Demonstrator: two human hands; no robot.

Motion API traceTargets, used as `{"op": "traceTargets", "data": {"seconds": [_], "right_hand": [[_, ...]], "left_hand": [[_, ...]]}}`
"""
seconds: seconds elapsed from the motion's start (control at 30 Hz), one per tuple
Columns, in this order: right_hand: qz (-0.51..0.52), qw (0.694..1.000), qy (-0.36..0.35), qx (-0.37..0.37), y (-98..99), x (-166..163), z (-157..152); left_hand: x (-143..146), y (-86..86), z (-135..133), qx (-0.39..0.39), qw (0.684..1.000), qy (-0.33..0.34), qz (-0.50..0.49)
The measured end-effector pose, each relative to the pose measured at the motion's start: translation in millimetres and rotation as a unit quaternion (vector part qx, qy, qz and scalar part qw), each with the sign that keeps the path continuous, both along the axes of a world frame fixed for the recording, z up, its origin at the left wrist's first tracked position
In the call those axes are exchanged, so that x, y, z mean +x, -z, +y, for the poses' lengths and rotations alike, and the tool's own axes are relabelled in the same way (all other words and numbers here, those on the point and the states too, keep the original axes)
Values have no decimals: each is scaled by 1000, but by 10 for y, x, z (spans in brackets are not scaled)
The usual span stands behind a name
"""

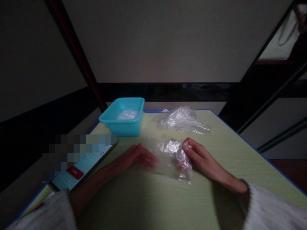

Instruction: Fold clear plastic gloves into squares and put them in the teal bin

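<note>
A crumpled clear plastic bag [173, 155] lies on the green table [144, 198] between my hands. My right hand [200, 158] pinches its right side, fingers curled onto the plastic. My left hand [137, 156] lies flat on the table with fingers stretched toward the bag's left edge, touching or nearly touching it. Both arms wear white knitted sleeves.
A teal plastic tub [123, 116] with something pale inside stands at the back left. A pile of clear plastic bags [183, 119] lies at the back middle. A phone [80, 167] with a lit screen rests at the left edge. A wall rises behind the table.
</note>
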State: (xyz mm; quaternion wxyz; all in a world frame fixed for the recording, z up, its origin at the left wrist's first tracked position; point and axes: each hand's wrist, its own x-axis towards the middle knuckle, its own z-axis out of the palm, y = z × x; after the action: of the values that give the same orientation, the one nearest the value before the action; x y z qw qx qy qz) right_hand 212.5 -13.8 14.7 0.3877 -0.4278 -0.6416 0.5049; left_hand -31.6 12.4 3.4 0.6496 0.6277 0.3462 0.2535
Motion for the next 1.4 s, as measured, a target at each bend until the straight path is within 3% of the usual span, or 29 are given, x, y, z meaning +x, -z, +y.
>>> {"op": "traceTargets", "data": {"seconds": [0.13, 0.2, 0.37, 0.53, 0.83, 1.0, 1.1, 1.3, 1.4], "right_hand": [[-6, 998, 59, 2, 20, 0, 103], [-2, 996, 77, -34, 2, 24, 121], [8, 992, 5, -123, -64, 135, 50], [26, 992, -73, -97, -46, 138, -31], [-4, 996, -46, -78, 88, 80, -28], [-13, 997, -40, -66, 66, 68, -37], [-21, 1000, -5, -20, 43, 74, -22], [-59, 996, 22, 60, 22, 87, -4], [-94, 993, 6, 68, 15, 76, -18]], "left_hand": [[42, -90, -29, 29, 996, -19, 79], [84, -117, -55, 29, 994, -36, 97], [142, -90, -66, 3, 994, -70, 81], [155, -60, -44, -9, 994, -83, 76], [165, -85, -34, -43, 991, -103, 76], [162, -38, -17, -45, 991, -107, 72], [158, -12, -16, -43, 990, -116, 60], [148, -52, -12, 13, 978, -207, 4], [141, -76, -9, 51, 977, -207, 8]]}}
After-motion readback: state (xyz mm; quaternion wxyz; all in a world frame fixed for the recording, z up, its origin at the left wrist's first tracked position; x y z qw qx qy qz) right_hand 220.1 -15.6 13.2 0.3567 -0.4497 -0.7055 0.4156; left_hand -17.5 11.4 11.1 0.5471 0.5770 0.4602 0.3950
